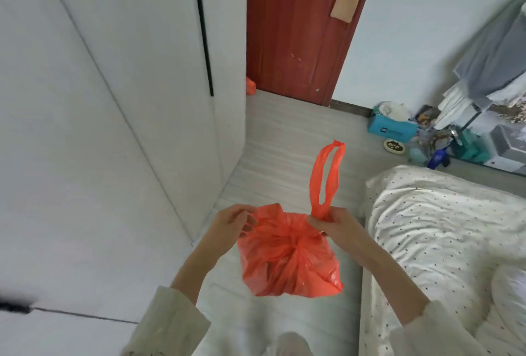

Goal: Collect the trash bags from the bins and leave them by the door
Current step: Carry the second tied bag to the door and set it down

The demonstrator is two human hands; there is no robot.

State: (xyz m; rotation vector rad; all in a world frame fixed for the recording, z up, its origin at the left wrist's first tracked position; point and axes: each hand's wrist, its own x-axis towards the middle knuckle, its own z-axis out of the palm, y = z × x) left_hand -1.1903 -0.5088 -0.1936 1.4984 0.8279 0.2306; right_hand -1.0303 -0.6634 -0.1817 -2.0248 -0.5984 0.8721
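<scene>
Both hands hold the orange trash bag (290,253) up over the floor — the left hand (233,223) pinches its bunched rim, the right hand (331,223) clamps the base of a handle loop (327,176), likely to tie it. The red door (296,28) lies ahead, another orange bag (250,86) beside it.

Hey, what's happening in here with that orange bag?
A person is holding a full orange trash bag up in front of them with both hands. The left hand pinches one side of the bag's top, and the right hand grips the base of a handle loop that sticks upward. Ahead is the red door, where another orange bag already peeks out on the floor beside the white wardrobe.
</scene>
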